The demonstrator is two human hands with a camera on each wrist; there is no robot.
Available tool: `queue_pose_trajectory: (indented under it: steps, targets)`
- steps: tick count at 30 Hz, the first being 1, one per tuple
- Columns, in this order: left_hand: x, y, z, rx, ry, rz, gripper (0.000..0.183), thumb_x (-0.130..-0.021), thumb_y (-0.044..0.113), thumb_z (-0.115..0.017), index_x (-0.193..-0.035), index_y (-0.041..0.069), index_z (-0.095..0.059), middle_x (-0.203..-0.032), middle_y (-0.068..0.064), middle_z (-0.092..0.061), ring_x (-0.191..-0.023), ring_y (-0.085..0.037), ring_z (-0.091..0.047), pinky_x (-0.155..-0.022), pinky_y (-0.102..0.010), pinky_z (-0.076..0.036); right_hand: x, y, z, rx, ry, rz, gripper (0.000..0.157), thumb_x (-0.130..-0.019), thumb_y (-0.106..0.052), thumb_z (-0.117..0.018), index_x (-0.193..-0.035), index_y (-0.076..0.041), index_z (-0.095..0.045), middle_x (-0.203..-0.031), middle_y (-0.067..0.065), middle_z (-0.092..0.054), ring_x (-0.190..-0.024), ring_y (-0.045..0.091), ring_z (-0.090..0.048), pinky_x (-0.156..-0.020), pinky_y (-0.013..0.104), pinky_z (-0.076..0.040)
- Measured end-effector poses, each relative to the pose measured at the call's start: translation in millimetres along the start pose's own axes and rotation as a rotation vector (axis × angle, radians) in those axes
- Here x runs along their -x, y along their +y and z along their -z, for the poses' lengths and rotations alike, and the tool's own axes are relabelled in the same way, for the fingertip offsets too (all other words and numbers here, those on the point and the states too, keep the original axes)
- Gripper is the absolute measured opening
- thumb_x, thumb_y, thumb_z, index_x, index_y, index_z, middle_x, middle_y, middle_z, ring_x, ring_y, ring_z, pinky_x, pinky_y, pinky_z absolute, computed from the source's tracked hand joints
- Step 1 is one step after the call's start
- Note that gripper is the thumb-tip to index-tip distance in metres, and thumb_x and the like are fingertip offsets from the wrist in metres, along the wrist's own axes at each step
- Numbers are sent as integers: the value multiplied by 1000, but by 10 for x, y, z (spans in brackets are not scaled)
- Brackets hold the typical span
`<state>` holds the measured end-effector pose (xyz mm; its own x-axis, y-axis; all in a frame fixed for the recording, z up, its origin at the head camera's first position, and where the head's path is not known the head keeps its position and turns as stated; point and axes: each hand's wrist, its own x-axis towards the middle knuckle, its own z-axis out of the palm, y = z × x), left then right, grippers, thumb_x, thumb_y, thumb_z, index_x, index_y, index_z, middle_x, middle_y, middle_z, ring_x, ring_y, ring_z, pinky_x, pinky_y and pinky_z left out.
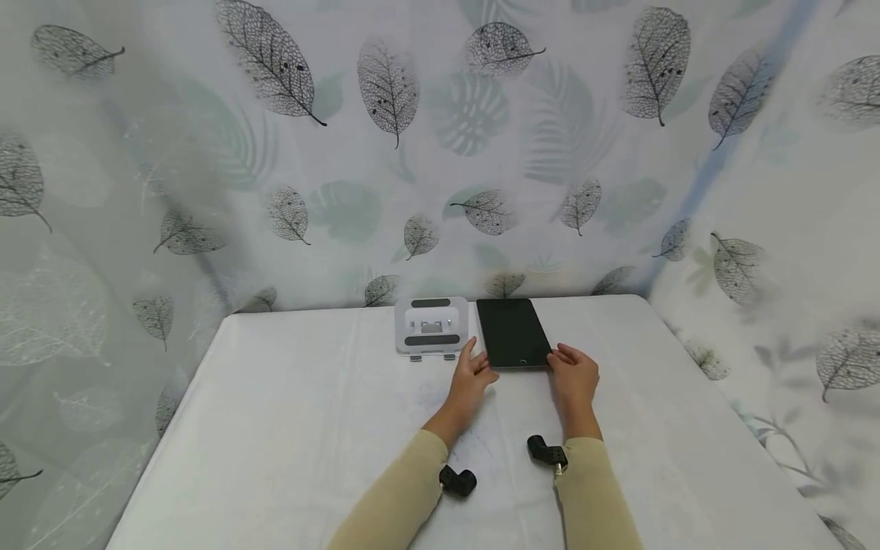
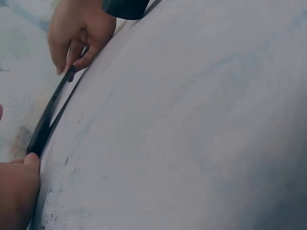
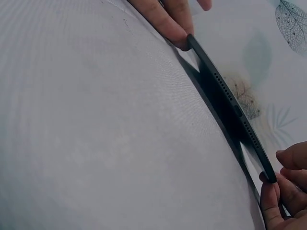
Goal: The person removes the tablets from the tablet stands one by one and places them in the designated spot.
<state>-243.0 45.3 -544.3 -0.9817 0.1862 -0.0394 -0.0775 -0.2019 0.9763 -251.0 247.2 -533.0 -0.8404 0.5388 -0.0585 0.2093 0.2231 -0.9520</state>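
A black tablet (image 1: 514, 334) with a round home button lies at the back of the table, its near edge raised off the cloth in the right wrist view. My left hand (image 1: 470, 380) holds its near left corner, thumb at the edge and index finger reaching up beside it. At the near right corner my right hand (image 1: 574, 376) pinches the tablet, fingertips (image 3: 268, 178) under the rim. The tablet's edge (image 3: 230, 103) shows speaker holes and a port. Seen from the left wrist, the tablet (image 2: 48, 112) is a thin dark slab between both hands.
Left of the tablet lies a grey-white plastic stand (image 1: 431, 327) with two dark strips and small feet. A white cloth covers the table (image 1: 296, 428). Leaf-patterned curtains (image 1: 426, 153) hang behind and at both sides. Black wrist cameras (image 1: 457, 482) sit on the sleeves.
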Motion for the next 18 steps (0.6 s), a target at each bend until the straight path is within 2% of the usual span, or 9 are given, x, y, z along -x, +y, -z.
queue_pose_trajectory:
  steps: [3,7,12,16,18]
  targets:
    - [-22,-12,26,19,-9,7,87,-89,-4,-61,-163,10,-19,-158,-28,-40,-147,-40,-40,-121,-51,-37,14,-2,-6,26,-17,17,41,-98,-17,-65,-137,-3,-64,-130,19,-70,-118,26,-67,-93,22,-51]
    - [-25,5,-6,30,-16,40,94,-87,-5,-63,-165,11,-12,-162,-30,-33,-152,-40,-33,-123,-50,-33,26,2,-8,48,-30,31,45,-99,-20,-65,-141,-4,-61,-132,20,-68,-125,32,-64,-109,43,-49]
    - [-20,84,-85,-19,-16,104,102,-87,-2,-66,-166,16,-4,-168,-25,-21,-157,-37,-21,-125,-47,-29,28,9,-19,81,-55,62,50,-98,-22,-65,-144,-4,-58,-133,22,-67,-127,35,-63,-113,48,-45]
    - [-23,139,-98,-67,-2,122,102,-88,6,-67,-166,15,-2,-168,-24,-23,-157,-38,-22,-126,-48,-27,23,30,-35,126,-63,94,47,-98,-22,-64,-141,-2,-60,-132,24,-67,-126,36,-63,-111,50,-47]
    - [-31,147,-89,-58,-5,123,102,-88,7,-67,-165,14,-1,-167,-24,-24,-157,-39,-22,-127,-49,-26,14,45,-35,148,-60,107,46,-98,-22,-64,-139,-2,-62,-132,23,-68,-125,37,-64,-109,50,-48]
